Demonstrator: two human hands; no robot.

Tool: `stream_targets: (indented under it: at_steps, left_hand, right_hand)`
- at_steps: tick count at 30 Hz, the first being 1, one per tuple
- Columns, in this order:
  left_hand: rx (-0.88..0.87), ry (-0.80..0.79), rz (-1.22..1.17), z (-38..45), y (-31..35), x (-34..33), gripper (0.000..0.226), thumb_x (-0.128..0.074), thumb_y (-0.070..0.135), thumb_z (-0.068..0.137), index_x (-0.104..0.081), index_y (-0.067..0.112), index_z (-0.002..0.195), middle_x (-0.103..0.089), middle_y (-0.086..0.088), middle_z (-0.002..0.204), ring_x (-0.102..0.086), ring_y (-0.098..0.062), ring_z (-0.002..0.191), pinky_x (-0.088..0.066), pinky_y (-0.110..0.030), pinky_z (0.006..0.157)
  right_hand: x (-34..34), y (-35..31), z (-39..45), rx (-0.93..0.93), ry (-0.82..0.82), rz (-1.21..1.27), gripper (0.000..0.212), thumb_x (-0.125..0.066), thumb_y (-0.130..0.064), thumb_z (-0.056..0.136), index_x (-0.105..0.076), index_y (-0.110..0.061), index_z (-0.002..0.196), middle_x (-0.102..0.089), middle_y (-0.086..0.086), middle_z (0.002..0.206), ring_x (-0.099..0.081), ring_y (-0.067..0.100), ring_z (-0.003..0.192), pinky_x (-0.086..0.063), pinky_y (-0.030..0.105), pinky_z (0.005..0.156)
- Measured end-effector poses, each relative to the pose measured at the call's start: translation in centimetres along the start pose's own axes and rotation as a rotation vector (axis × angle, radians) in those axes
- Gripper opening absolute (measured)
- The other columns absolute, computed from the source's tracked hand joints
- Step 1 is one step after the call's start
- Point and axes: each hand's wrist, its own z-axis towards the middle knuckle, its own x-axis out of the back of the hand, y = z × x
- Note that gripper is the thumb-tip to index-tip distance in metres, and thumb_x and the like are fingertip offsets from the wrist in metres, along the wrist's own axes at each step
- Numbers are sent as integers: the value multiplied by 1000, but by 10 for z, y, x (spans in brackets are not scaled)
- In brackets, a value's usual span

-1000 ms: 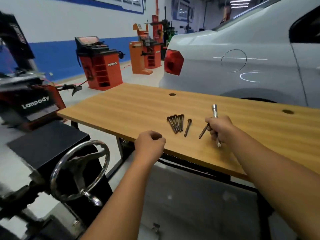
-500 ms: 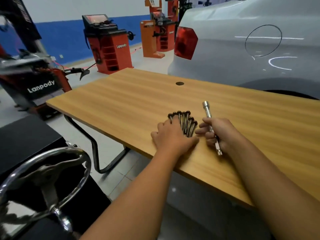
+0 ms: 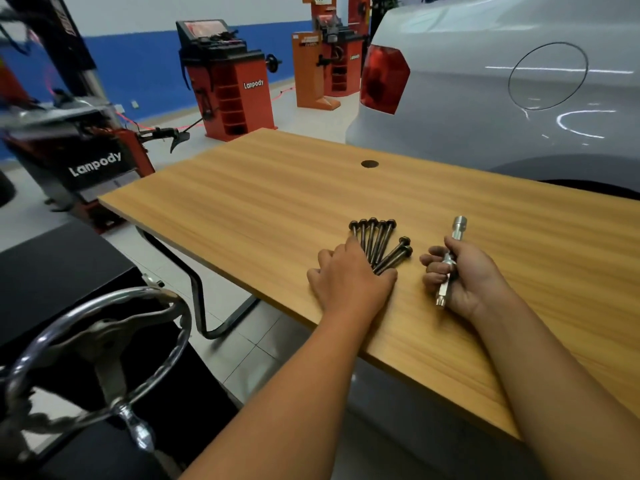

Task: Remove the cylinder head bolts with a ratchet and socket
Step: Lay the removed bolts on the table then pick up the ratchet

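My left hand (image 3: 349, 275) lies flat, fingers straight, on the long dark steel bolts (image 3: 375, 242) gathered on the wooden tabletop (image 3: 277, 202). My right hand (image 3: 467, 275) grips the silver socket extension (image 3: 450, 261). Careless nudging could roll bolts off the near edge.

The light wooden tabletop (image 3: 277, 202) lies bare to the left of and beyond the fan of dark long-shanked bolts (image 3: 379, 242), up to the small round hole (image 3: 369, 164), so a hand can pass there. The left hand (image 3: 349, 275) covers the bolts' near ends. Just to their right, the right hand (image 3: 467, 275) grips a silver socket extension bar (image 3: 450, 259), leaving a narrow gap between. The grey car body (image 3: 485, 98) walls off the far side.
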Motion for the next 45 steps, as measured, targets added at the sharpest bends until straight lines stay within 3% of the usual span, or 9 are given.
stream_targets:
  at_steps: [10,17,22,26,29,31,35,40,45]
  left_hand:
    - [-24,-73,-33,-13,-11,16,94,-69,74,78,-37,28,153,-55,0,146,-45,-27,134,-41,-49,100]
    - [-64,-77,-32,-31,-23,30,63,-56,64,92,-51,26,143,-56,-3,142,-46,-27,130,-40,-48,99]
    - [-218,-147,81,-46,-29,32,57,-50,58,97,-50,28,146,-51,-1,151,-42,-28,137,-35,-51,105]
    - [-249,-170,99,-51,-25,35,49,-50,55,99,-55,32,142,-50,-2,151,-40,-29,137,-31,-52,104]
    - [-230,-179,67,-52,-18,35,50,-56,55,95,-55,29,138,-53,-3,144,-43,-29,132,-34,-52,100]
    - [-220,-169,53,-52,-15,35,49,-59,52,94,-53,26,135,-56,-3,139,-46,-28,128,-36,-52,97]
    - [-206,-137,32,-47,-14,34,46,-63,47,96,-49,24,133,-57,-3,132,-49,-27,124,-39,-51,95]
    - [-240,-73,75,-39,-18,25,40,-62,53,97,-57,25,125,-52,-4,128,-46,-26,118,-39,-47,87]
    - [-318,97,205,-42,-23,20,43,-54,59,98,-60,21,116,-57,-6,117,-48,-26,104,-29,-44,76]
  right_hand:
    - [-12,3,-20,0,166,-76,30,-43,-34,110,-53,-6,110,-64,14,89,-55,12,46,-51,32,54]
    - [-29,9,-35,23,234,-234,15,-50,1,104,-53,5,118,-65,27,112,-71,35,92,-60,44,65]
    - [-22,14,-44,251,427,-623,31,-71,2,91,-58,-15,114,-70,16,98,-77,29,71,-63,39,56]
    - [-22,7,-42,438,426,-1036,37,-72,-9,91,-59,-30,119,-66,8,102,-71,29,78,-58,35,51]
    - [-21,2,-21,608,303,-1514,55,-66,-8,91,-58,-37,137,-55,5,130,-60,26,105,-53,38,75]
    - [-20,-3,-6,610,227,-1788,51,-71,-22,92,-58,-37,140,-49,3,138,-54,25,115,-49,37,88]
    - [-17,-21,13,787,135,-2244,51,-65,-68,86,-53,-50,132,-59,-7,126,-50,21,112,-43,39,83]
    - [-11,-35,21,811,-98,-2476,50,-48,-75,91,-49,-52,135,-54,-10,132,-44,18,118,-34,39,86]
    - [-3,-18,-5,890,-300,-2419,38,-33,-63,97,-56,-35,110,-57,-13,111,-47,10,100,-38,30,84]
